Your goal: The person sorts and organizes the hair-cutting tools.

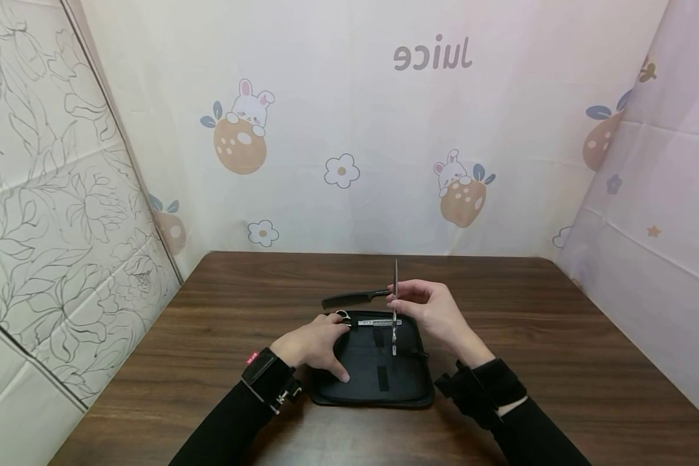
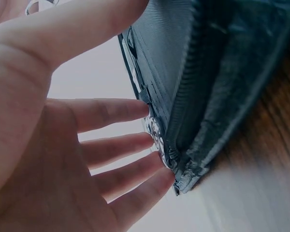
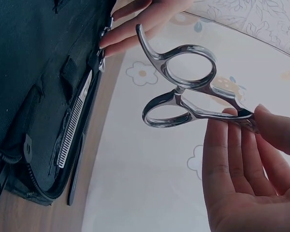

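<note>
A black zippered case (image 1: 352,378) lies open-faced on the table. My left hand (image 1: 314,343) rests on its left side, thumb spread. In the left wrist view its straight fingertips touch the silver finger rings (image 2: 155,129) of the thinning scissors (image 1: 375,322), held by a strap along the case's far edge. Their toothed blade (image 3: 71,130) shows in the right wrist view. Above the case, my right hand (image 1: 437,314) pinches a second pair of silver scissors (image 1: 395,323) by the blades between thumb and fingers. Their handles (image 3: 226,95) point away from that hand, down toward the case.
A black comb (image 1: 349,299) lies just beyond the case's far edge. Inside the case are black elastic straps (image 1: 382,378). The brown wooden table (image 1: 239,285) ends at a printed curtain (image 1: 349,129), with more curtains on both sides.
</note>
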`<state>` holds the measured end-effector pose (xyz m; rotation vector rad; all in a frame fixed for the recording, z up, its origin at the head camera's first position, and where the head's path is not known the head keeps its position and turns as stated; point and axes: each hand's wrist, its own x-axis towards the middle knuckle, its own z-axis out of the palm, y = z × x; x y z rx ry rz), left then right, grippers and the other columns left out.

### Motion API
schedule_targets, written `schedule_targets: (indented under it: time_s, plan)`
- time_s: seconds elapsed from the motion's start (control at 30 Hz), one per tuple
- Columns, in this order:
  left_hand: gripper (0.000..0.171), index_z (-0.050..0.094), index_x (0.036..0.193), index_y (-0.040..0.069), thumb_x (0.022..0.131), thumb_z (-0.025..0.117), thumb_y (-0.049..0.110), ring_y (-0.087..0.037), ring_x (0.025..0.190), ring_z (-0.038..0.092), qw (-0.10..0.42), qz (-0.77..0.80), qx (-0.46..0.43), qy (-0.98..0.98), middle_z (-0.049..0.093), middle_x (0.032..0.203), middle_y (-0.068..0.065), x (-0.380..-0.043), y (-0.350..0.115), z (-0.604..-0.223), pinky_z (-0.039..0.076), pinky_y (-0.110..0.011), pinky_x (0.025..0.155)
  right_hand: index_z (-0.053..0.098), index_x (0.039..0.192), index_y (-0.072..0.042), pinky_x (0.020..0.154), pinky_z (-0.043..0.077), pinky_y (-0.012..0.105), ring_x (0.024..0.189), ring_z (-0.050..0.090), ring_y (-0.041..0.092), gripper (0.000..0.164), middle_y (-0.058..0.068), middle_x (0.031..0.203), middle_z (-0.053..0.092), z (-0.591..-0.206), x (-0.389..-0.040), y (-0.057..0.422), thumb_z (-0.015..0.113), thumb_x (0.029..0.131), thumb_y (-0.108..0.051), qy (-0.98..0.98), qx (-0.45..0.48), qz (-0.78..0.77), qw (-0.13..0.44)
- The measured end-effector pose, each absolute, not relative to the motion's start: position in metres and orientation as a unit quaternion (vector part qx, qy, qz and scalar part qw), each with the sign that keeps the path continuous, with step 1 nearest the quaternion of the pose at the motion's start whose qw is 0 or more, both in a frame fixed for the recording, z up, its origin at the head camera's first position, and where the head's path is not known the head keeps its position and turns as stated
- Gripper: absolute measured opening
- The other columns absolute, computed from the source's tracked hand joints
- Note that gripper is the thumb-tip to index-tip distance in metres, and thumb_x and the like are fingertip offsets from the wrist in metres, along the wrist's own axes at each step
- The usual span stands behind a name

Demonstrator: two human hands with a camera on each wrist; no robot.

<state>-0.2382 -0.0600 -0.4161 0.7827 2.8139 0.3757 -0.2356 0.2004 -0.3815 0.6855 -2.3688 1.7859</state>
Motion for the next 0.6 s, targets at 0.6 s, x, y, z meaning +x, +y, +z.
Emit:
schedule_targets:
  time_s: [0.6]
  plan:
    - [0.093, 0.055, 0.146, 0.008, 0.071, 0.092, 0.047, -0.029, 0.14, 0.037, 0.094, 0.129, 0.266, 0.951, 0.04, 0.154, -0.009, -0.2381, -0.0596, -0.4183, 0.045, -0.045, 0.105, 0.07, 0.12, 0.001, 0.079, 0.057, 0.028, 0.099, 0.071, 0.025, 0.026, 0.015, 0.109, 0.074, -0.3787, -0.2341, 0.2015, 0.072, 0.094, -0.003, -0.819, 0.205, 0.533, 0.063]
